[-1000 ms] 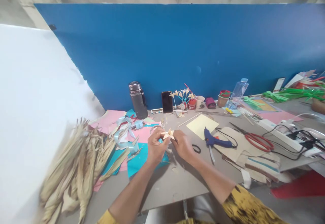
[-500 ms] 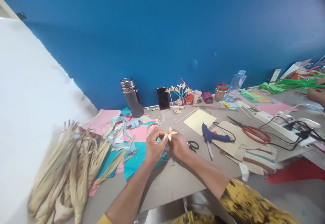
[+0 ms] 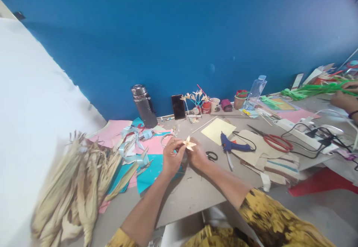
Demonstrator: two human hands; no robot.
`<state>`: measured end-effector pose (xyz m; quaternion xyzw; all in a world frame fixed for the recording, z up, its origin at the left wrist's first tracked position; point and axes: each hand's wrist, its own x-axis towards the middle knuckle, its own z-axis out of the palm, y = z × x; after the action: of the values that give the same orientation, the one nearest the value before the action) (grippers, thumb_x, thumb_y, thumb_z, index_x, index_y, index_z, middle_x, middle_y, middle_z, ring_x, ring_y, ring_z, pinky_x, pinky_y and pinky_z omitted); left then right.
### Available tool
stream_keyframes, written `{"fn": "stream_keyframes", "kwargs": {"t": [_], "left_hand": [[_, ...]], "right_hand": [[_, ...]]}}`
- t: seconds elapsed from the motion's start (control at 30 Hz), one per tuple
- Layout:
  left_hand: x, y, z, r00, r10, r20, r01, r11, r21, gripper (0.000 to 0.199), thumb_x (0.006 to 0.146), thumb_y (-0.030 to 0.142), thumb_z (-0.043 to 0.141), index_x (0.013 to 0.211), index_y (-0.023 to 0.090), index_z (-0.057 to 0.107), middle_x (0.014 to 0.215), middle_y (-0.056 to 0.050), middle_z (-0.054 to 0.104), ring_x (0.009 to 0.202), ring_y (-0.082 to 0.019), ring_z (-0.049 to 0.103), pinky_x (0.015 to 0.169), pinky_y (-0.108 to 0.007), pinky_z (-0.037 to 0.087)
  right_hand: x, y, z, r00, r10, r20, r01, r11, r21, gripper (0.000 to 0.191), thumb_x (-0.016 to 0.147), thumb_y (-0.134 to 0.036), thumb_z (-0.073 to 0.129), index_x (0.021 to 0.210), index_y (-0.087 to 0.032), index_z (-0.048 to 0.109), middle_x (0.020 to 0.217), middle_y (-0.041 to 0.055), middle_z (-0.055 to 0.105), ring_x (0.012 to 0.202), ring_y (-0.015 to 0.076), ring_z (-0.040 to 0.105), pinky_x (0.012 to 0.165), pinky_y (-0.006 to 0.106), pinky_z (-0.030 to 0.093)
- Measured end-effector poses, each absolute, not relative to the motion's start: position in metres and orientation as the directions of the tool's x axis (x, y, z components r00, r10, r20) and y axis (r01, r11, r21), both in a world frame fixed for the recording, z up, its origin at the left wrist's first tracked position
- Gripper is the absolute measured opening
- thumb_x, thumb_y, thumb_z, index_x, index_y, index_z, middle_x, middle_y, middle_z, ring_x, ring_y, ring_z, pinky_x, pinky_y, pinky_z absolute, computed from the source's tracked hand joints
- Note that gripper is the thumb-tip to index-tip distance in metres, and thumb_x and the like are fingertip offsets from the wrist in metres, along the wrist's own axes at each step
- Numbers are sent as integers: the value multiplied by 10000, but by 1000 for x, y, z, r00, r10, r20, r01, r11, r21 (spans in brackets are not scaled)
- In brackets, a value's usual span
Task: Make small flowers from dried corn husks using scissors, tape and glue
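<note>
A blue panel [image 3: 125,41] rises behind my counter [image 3: 201,189], with a white surface [image 3: 22,101] sloping at the left. My left hand [image 3: 172,157] has thumb and fingers pinched at the edge of a pale, pointed-petal flower [image 3: 189,143]. My right hand [image 3: 198,155] is curled close against it from the other side; its fingertips are hidden, so I cannot tell what they grip. The flower is between my two hands, above the counter, its face towards me.

Just beyond my right hand lie black-handled scissors [image 3: 213,156], then a blue glue gun [image 3: 236,147] and, above it, a pale yellow sheet [image 3: 218,130]. Left of my left hand are teal paper [image 3: 149,170] and curled light-blue ribbon [image 3: 142,159]; farther left, dried husks [image 3: 69,187] are heaped. Towards the panel stand a thermos [image 3: 145,107], a dark phone [image 3: 178,106] and similar flowers on stems [image 3: 195,97]. Well off to the right, another person's hand [image 3: 341,102] is near green strands [image 3: 316,89].
</note>
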<state>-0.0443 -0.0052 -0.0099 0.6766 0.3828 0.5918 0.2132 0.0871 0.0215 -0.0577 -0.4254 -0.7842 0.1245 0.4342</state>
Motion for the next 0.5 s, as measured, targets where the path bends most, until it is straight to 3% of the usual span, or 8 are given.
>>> {"fn": "stream_keyframes", "kwargs": {"t": [0.3,0.37,0.5], "left_hand": [[-47,-3,-12,-83,824,560,185,-539,822,105,783,239,692,695,182,682,789,-32,618,775,-159,573,668,-257,467],[-49,0,-13,-149,867,475,95,-466,880,131,747,278,736,692,175,677,785,-30,613,771,-161,577,630,-247,469],[-53,3,-11,-216,944,251,-79,-272,959,230,678,339,796,667,160,651,627,20,558,547,-105,511,529,-229,424]], "right_hand": [[83,18,-53,-281,808,518,532,581,-617,178,887,-121,516,840,-177,679,856,87,673,837,222,559,748,316,414],[81,16,-49,-274,817,508,521,570,-635,166,886,-120,528,834,-180,674,810,70,667,809,216,570,728,309,416],[80,13,-46,-255,839,481,466,543,-699,151,920,-169,530,880,-186,675,855,56,699,794,194,606,719,290,431]]}}
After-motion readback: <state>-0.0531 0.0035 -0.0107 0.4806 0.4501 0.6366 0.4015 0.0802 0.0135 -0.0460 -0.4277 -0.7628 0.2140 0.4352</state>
